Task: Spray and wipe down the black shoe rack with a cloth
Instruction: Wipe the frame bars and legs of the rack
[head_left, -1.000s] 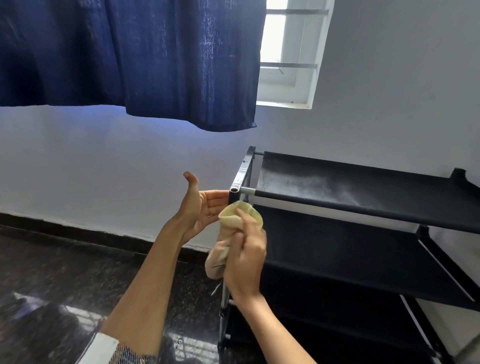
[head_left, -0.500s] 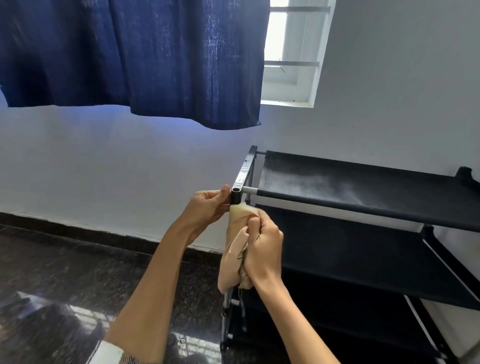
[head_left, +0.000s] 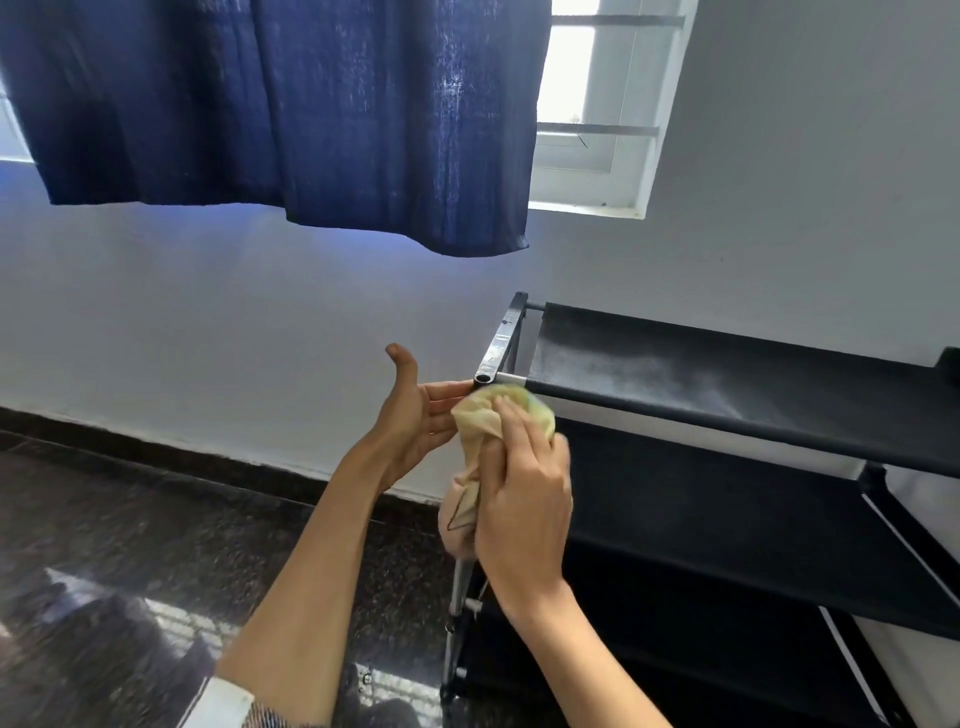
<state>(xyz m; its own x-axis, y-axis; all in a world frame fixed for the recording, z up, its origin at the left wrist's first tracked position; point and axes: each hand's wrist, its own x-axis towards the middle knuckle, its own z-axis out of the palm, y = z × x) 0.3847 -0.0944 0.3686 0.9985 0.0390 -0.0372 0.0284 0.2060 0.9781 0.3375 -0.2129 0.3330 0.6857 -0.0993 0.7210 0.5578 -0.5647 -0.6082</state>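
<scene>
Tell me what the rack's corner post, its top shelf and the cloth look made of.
Corner post: likely metal tube with glossy black fittings that reflect light. Top shelf: black woven-looking fabric, matte, stretched over a rod. Cloth: soft pale yellow textile, crumpled in folds.

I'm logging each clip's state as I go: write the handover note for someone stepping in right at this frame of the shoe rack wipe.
Left hand: open, fingers straight, fingertips against the front left corner of the shoe rack, thumb raised.
Right hand: grips the bunched yellow cloth, pressing it on the front left post just under the corner joint.
Done: the top shelf shows a pale mist-like patch, possibly spray; not certain.
Left: the rest of the post, the rails, the shelves below. No spray bottle in view.
</scene>
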